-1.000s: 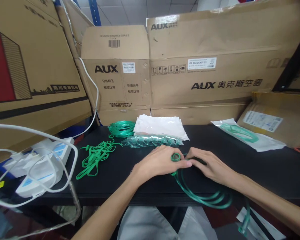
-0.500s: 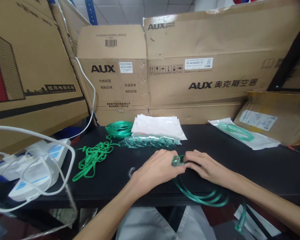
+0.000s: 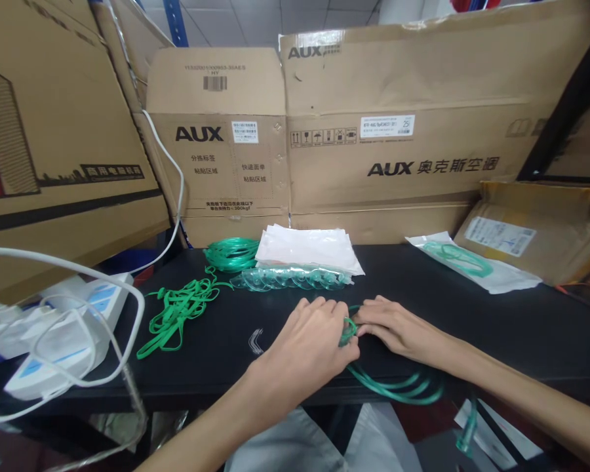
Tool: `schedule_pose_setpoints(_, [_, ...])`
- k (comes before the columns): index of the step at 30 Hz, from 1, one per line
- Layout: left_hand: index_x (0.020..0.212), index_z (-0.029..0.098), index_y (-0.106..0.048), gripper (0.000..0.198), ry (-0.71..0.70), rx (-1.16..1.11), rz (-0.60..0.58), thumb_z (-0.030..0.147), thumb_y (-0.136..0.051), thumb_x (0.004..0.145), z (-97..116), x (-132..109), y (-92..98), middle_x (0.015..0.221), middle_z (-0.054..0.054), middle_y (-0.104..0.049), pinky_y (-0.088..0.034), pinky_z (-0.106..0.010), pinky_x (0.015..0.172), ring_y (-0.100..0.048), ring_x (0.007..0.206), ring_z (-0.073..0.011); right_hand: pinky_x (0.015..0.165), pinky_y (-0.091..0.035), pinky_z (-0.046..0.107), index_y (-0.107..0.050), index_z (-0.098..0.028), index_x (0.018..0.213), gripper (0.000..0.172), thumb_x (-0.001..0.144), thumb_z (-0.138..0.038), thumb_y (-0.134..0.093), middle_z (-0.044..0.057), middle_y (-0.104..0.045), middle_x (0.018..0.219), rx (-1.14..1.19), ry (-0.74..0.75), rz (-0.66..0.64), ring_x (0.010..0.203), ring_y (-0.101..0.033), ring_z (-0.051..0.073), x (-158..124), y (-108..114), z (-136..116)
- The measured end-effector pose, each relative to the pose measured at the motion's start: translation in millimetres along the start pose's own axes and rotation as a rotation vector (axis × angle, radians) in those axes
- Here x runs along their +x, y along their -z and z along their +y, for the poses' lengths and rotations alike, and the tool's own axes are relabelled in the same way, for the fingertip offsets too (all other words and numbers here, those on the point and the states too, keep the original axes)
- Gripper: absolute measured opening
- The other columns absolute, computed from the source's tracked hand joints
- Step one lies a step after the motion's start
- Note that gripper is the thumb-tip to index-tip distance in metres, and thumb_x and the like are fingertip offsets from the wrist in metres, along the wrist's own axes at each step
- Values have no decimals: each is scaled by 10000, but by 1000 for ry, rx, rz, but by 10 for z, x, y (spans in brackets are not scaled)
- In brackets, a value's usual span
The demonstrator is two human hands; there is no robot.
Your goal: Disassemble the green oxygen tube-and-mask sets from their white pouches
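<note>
My left hand (image 3: 314, 337) is closed around a clear green plastic piece (image 3: 347, 332), most of it covered by my fingers. Close beside it, my right hand (image 3: 391, 328) pinches green tubing (image 3: 354, 309) with thumb and fingertips. Loops of green tubing (image 3: 398, 391) hang from below my hands over the table's front edge. A clear green connector (image 3: 466, 438) dangles lower, at the right. Thin white strands (image 3: 255, 341) lie on the black table to the left of my left hand.
Tangled green elastic straps (image 3: 179, 314), coiled green tubing (image 3: 231, 254), white pouches (image 3: 307, 246) and a row of clear green masks (image 3: 295, 278) lie further back. A pouch with tubing (image 3: 472, 263) is at right. White power strips (image 3: 69, 357) and cables crowd the left; cardboard (image 3: 383, 144) walls the back.
My left hand has turned a little, and the green piece now shows at a different angle between my hands. My right hand has shifted slightly left with the tubing.
</note>
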State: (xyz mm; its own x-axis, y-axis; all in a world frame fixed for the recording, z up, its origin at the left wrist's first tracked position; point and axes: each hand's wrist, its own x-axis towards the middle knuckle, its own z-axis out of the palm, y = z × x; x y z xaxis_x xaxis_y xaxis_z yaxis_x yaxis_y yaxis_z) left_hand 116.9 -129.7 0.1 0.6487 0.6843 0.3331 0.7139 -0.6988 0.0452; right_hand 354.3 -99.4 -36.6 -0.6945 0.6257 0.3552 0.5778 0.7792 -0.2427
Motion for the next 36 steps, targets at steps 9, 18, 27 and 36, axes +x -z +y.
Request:
schedule_pose_setpoints(9, [985,203,-533,102,-11,103,88,270,-459,1007,75,-114,-95,991,-39,-621,-467,-495,996,-610,1032,-268,893,-384,336,-619,-209,907,331,1103,-338,-385,11,-648,831,7,39,-6,814,-582,168,51,10,-45])
schedule_pose_setpoints(18, [935,203,-517,13,26,78,82,197,-509,943,135,-117,-90,945,-34,-608,-484,-493,962,-606,975,-263,926,-383,338,-626,-216,929,301,1101,-306,-396,14,-660,857,47,76,3,838,-590,166,40,-16,-16])
schedule_pose_setpoints(27, [916,208,-502,29,32,116,118,179,-505,917,146,-164,-106,920,-30,-590,-489,-486,907,-594,942,-264,843,-392,321,-616,-216,935,289,1101,-272,-385,17,-659,866,87,88,10,836,-582,166,63,-17,-39])
schedule_pose_setpoints(36, [891,219,-502,37,57,10,116,208,-532,910,58,-67,-98,919,-7,-620,-470,-431,874,-601,905,-235,775,-395,307,-596,-213,930,274,1093,-233,-377,23,-659,872,97,68,22,806,-587,164,68,-37,-12])
